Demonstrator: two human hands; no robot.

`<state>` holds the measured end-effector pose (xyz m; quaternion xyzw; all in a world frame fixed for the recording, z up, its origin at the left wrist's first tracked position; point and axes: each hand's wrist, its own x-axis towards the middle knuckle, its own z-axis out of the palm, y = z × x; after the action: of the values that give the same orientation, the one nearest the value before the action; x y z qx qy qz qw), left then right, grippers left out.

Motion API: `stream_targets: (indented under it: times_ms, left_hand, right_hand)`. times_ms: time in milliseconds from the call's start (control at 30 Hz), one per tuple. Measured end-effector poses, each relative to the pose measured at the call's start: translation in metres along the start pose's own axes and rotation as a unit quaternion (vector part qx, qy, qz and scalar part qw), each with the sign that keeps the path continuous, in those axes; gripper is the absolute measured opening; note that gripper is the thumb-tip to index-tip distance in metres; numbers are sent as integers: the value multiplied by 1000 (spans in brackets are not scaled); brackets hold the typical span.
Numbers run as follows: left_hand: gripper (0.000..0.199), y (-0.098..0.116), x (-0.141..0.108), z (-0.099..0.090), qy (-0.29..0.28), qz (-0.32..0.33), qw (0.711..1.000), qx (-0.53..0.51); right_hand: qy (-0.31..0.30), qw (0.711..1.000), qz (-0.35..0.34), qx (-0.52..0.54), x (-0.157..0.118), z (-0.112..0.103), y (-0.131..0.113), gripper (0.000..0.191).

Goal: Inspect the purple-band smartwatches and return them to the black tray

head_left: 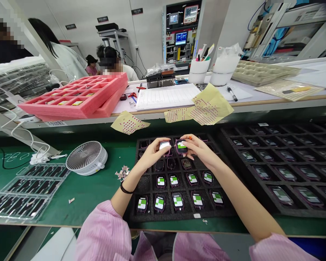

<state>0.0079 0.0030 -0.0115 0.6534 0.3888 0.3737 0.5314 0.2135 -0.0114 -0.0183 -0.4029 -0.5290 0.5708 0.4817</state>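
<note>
My left hand (154, 153) pinches a small silver-white part (164, 145), possibly a watch body seen from its back. My right hand (198, 149) grips a small square smartwatch (181, 146) with a green-and-white screen, and the two hands nearly touch over the far rows of a black foam tray (179, 218). Several similar watches (178, 201) sit in that tray's square pockets below my forearms. Some pockets near my hands hold dark-screened units (159, 165). My fingers hide the far pockets.
A second black foam tray (293, 125) of watches lies to the right. On the left are a white desk fan (86, 158) and clear plastic trays (27, 194). Yellow dotted sticker sheets (210, 105) hang over the shelf edge, behind which stands a pink foam tray (76, 98). Co-workers (111, 63) sit beyond.
</note>
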Motion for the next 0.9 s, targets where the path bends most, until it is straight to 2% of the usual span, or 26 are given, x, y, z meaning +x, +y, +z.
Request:
stream_targets:
  times_ms: [100, 167, 233, 333, 400, 533, 600, 767, 900]
  left_hand:
    - [63, -4, -2, 1, -39, 64, 997, 32]
    - [59, -4, -4, 3, -40, 118, 989, 82]
    - [52, -3, -5, 6, -24, 184, 969, 164]
    - [49, -3, -6, 9, 3, 256, 922, 292]
    - [49, -6, -5, 10, 7, 271, 898, 345]
    - [49, -12, -3, 10, -2, 260, 873, 412]
    - [46, -11, -4, 8, 3, 262, 871, 416]
    - [45, 2, -9, 5, 29, 306, 896, 321]
    - [44, 8, -13, 7, 37, 346, 892, 289]
  right_hand:
    - [3, 1000, 8, -4, 0, 4, 2, 36]
    - [5, 1000, 8, -14, 0, 7, 4, 36]
    - [4, 1000, 2, -24, 0, 10, 6, 36]
    - [5, 999, -10, -42, -2, 14, 8, 36]
    - [6, 998, -16, -63, -4, 16, 9, 36]
    - [-6, 994, -19, -107, -10, 18, 7, 36]
    - [-24, 995, -12, -98, -11, 18, 4, 39]
    - [-88, 996, -4, -1, -11, 15, -5, 45]
    - [-136, 990, 3, 37, -11, 13, -7, 44]
